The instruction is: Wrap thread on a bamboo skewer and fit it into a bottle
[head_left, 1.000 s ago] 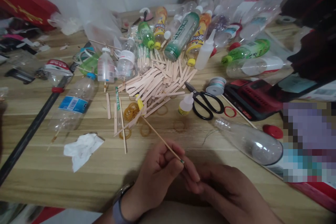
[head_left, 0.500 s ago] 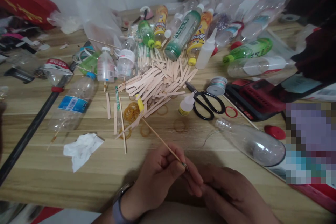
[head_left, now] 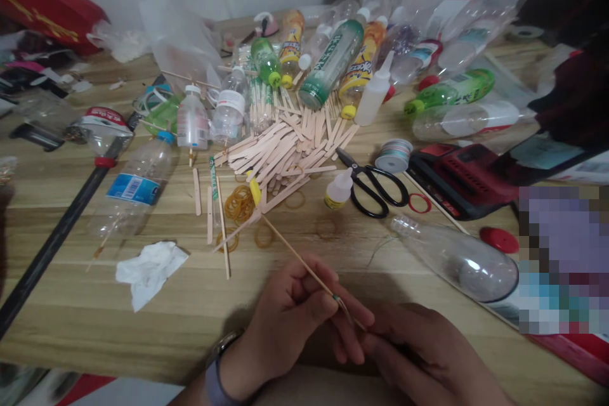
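Near the bottom middle, my left hand (head_left: 304,317) pinches a thin wooden skewer (head_left: 299,256) between thumb and fingers. A wooden propeller-like piece (head_left: 242,228) is at the skewer's far end, over the table. A small green band shows on the skewer by my left thumb, with a thin loop beside it. My right hand (head_left: 419,349) is closed around the skewer's near end, its fingertips close to those of my left hand. What lies inside the right fingers is partly hidden. Rubber bands (head_left: 239,203) lie beyond the hands, left of the skewer.
Craft sticks (head_left: 285,146) lie in a pile at the middle. Black scissors (head_left: 371,187), a glue bottle (head_left: 338,189) and a wire spool (head_left: 394,155) are to its right. An empty bottle (head_left: 461,260) lies at right, a blue-labelled bottle (head_left: 133,187) at left. More bottles crowd the back.
The skewer and propeller have shifted slightly right. My left fingers have spread a little, so the green band and thin loop show more clearly.
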Demonstrator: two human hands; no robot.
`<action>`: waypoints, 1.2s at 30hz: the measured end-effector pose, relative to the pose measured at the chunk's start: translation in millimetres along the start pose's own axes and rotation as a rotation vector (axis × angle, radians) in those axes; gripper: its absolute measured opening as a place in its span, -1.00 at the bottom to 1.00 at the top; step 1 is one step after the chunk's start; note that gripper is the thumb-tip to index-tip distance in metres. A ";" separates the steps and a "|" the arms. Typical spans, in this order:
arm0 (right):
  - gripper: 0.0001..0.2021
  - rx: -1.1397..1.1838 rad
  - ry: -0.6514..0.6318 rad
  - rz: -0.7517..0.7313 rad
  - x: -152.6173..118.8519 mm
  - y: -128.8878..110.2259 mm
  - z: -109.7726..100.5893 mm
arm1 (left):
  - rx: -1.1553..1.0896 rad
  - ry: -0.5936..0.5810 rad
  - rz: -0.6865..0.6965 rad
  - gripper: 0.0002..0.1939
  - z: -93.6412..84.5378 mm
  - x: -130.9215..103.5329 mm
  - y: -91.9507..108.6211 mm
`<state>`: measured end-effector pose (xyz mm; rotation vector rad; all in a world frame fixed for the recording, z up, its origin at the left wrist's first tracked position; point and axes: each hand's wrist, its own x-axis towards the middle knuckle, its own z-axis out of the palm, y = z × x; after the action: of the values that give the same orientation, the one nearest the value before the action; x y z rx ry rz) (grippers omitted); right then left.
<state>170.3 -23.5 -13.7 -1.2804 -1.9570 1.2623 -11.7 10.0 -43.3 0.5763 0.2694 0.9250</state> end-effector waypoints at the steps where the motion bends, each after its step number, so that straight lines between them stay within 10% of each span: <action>1: -0.78 -0.015 0.006 -0.015 -0.8 0.7 -0.3 | 0.002 0.004 -0.005 -0.93 -0.3 0.1 0.0; 19: -0.79 -0.074 0.030 -0.101 -3.5 3.6 -1.2 | 0.221 0.261 -0.119 -0.65 8.3 2.7 13.5; 36: -0.82 -0.099 0.037 -0.107 -5.4 4.0 -2.0 | 0.301 0.266 -0.058 -0.67 4.4 0.8 9.4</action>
<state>176.1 -26.9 -15.9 -1.2192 -2.0546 1.0956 -15.5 13.5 -34.2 0.7175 0.6691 0.9112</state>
